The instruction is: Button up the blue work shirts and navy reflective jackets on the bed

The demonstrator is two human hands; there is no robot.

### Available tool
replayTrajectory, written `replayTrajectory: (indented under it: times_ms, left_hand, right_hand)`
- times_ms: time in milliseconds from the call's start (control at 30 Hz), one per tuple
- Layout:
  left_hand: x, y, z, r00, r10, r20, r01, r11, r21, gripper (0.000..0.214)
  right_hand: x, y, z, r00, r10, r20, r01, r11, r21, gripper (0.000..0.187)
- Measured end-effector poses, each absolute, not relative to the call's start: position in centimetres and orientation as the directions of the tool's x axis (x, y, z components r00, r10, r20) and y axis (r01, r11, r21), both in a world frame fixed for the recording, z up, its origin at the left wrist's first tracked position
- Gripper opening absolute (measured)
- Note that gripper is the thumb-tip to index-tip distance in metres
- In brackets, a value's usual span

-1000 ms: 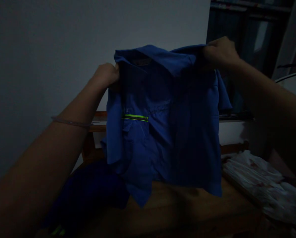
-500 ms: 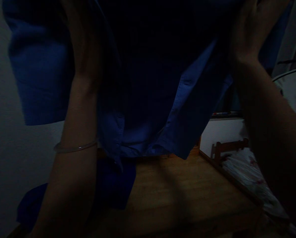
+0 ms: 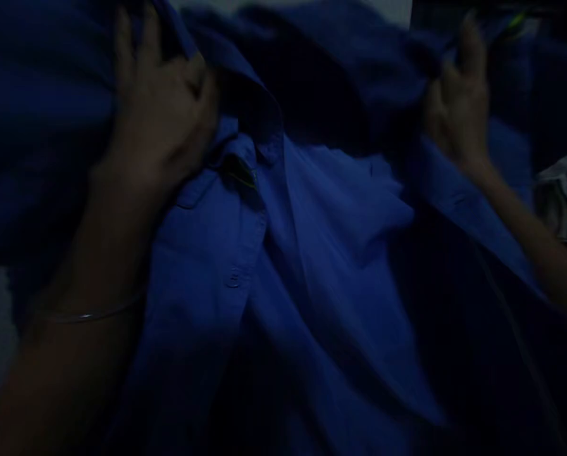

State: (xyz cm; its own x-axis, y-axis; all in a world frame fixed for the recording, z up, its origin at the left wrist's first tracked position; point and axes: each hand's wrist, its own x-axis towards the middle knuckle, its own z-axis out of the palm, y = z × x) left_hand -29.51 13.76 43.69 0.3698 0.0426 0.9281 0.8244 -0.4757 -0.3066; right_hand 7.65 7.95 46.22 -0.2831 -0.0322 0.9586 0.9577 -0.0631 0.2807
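Observation:
A blue button-up shirt fills most of the head view, hanging open with its front toward me. My left hand, with a thin bangle on its wrist, is closed on the cloth near the collar at the upper left. At the upper right my right hand grips the other side near the shoulder, its thumb pointing up. Between the hands the collar edge and a dark fold sag down. A button shows on the left front edge, below a pocket flap. The picture is dim and partly blurred.
A pale wall shows in a strip at the top and at the lower left. At the right edge stands a whitish object with dark markings, too dark to name. Most of the room is hidden behind the cloth.
Both hands and the shirt have come lower in view, and the shirt now covers the wooden surface seen before. The collar and upper part of the shirt have come into sight.

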Motion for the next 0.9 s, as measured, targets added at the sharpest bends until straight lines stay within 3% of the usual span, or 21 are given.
replayTrajectory:
  times_ms: [67,133,167,200,267,300,400,500,600,667,800,900]
  left_hand:
    - [-27.6,14.5,40.8,0.308,0.079,0.948,0.847,-0.476,-0.236,0.064]
    - [-25.6,16.8,35.8,0.201,0.255,0.946,0.869,-0.492,-0.052,0.055]
    - [-24.7,18.2,32.5,0.142,0.402,0.905,0.876,-0.477,0.074,0.056]
    - [-24.0,19.7,28.7,0.106,0.571,0.814,0.875,-0.443,0.197,0.058]
    - [-23.3,22.1,20.4,0.087,0.713,0.696,0.883,-0.378,0.277,0.06]
    - [-23.2,22.9,16.3,0.076,0.77,0.633,0.887,-0.342,0.309,0.06]
    - [-23.8,24.3,6.4,0.022,0.899,0.437,0.894,-0.213,0.394,0.051]
    - [-24.5,24.8,1.8,0.048,0.907,0.419,0.887,-0.231,0.401,0.044]
    - [-24.0,25.3,0.6,0.082,0.887,0.454,0.872,-0.284,0.398,0.04]
    - [-22.8,25.6,0.3,0.08,0.894,0.441,0.851,-0.291,0.436,0.05]
    - [-20.3,26.9,-0.7,0.039,0.97,0.24,0.705,-0.197,0.681,0.074]
    - [-19.5,29.1,-0.6,0.024,0.987,0.161,0.587,-0.144,0.796,0.053]
  right_hand:
    - [5.9,10.0,41.0,-0.196,0.159,0.968,0.981,0.026,0.194,0.049]
    - [4.5,12.4,33.8,-0.082,0.381,0.921,0.997,0.045,0.07,0.046]
    - [3.9,13.5,29.6,-0.009,0.502,0.865,0.999,0.044,-0.016,0.046]
    - [3.2,14.5,25.1,0.061,0.624,0.779,0.995,0.025,-0.098,0.049]
    - [2.0,15.6,16.3,0.12,0.772,0.624,0.984,-0.008,-0.18,0.052]
    - [1.5,15.8,12.3,0.174,0.884,0.434,0.964,-0.064,-0.256,0.055]
    - [0.7,15.1,4.4,0.216,0.939,0.266,0.946,-0.134,-0.296,0.059]
    - [0.0,12.5,2.2,0.256,0.923,0.288,0.94,-0.168,-0.298,0.063]
    - [-1.6,8.1,2.0,0.29,0.908,0.303,0.936,-0.202,-0.288,0.068]
    - [-3.2,4.9,1.5,0.296,0.906,0.303,0.938,-0.216,-0.27,0.065]
    - [-6.3,0.8,-0.9,0.328,0.921,0.208,0.94,-0.295,-0.173,0.062]
    - [-6.7,-0.2,-1.9,0.392,0.911,0.128,0.916,-0.373,-0.147,0.066]
